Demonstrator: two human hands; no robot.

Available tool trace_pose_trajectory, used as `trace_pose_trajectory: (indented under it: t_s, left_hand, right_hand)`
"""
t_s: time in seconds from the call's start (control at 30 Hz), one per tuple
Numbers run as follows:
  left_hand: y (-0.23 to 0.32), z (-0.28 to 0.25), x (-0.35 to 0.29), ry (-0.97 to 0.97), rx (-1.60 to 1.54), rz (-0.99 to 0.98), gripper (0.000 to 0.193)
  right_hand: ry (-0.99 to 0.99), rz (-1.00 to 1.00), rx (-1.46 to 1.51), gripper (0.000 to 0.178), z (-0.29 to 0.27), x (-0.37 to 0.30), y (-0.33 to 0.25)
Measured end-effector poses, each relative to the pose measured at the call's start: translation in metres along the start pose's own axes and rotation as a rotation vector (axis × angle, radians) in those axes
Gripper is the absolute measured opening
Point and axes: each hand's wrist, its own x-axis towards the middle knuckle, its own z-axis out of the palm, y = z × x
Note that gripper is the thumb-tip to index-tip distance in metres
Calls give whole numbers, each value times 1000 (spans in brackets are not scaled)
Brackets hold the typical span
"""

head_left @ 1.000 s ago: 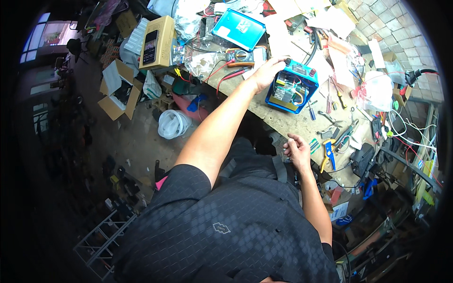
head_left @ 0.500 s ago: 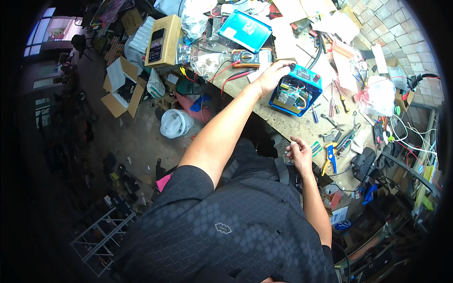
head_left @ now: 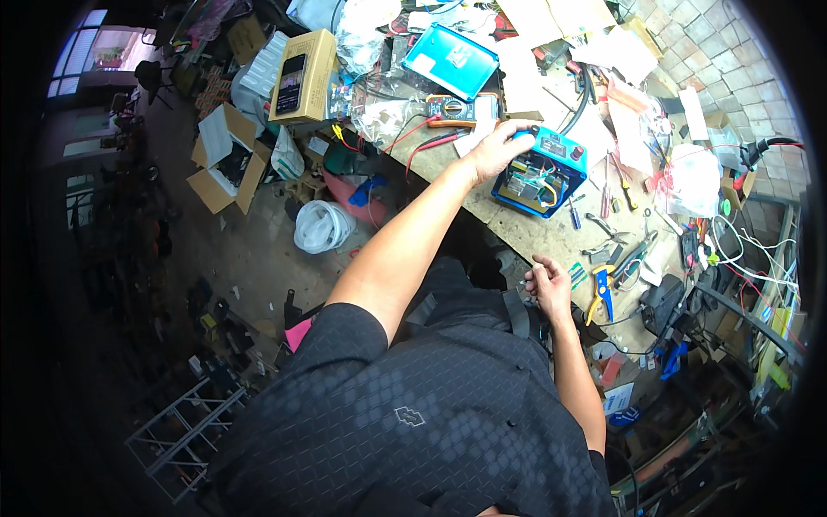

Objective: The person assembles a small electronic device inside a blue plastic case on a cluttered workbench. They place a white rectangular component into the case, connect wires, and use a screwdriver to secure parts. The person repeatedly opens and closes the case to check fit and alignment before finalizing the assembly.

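Observation:
A blue electrical device case with an uncovered side stands at the bench's near edge, coloured wires and parts showing inside. My left hand grips its upper left side, thumb and fingers around the corner by a black knob; some fingers are hidden behind it. Low over the bench edge, closer to my body, is my right hand with its fingers curled together. Whatever it may pinch is too small to make out. Beside it lie a green strip and a yellow-and-blue hand tool.
Behind the case lie an orange multimeter with red leads and a blue cover panel. Pliers and screwdrivers are strewn to the right. A phone rests on a cardboard box; a white bucket stands on the floor.
The blue case and my left hand on it have shifted slightly toward me. My right hand has stayed nearly where it was, still curled.

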Motion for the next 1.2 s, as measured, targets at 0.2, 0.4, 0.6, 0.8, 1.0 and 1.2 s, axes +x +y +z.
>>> trace_pose_trajectory:
  t_s: [0.2,0.4,0.6,0.8,1.0,1.2]
  left_hand:
    - [-7,-3,-22,-30,106,111,53]
    - [-8,8,-54,-2,124,149,46]
    - [-17,7,-90,-48,111,142,48]
    - [-6,13,-94,-44,125,113,53]
    - [-12,15,-104,-8,111,110,65]
    - [-16,18,-109,-44,215,154,72]
  right_hand:
    - [4,-13,-28,29,-8,0,4]
    - [11,-30,-50,31,-10,-7,2]
    - [34,-107,-16,33,-15,-26,-30]
    - [130,-693,-10,39,-48,-98,-156]
    - [-83,-1694,-241,68,-77,-222,-340]
    - [-97,-1790,-353,72,-105,-247,-355]
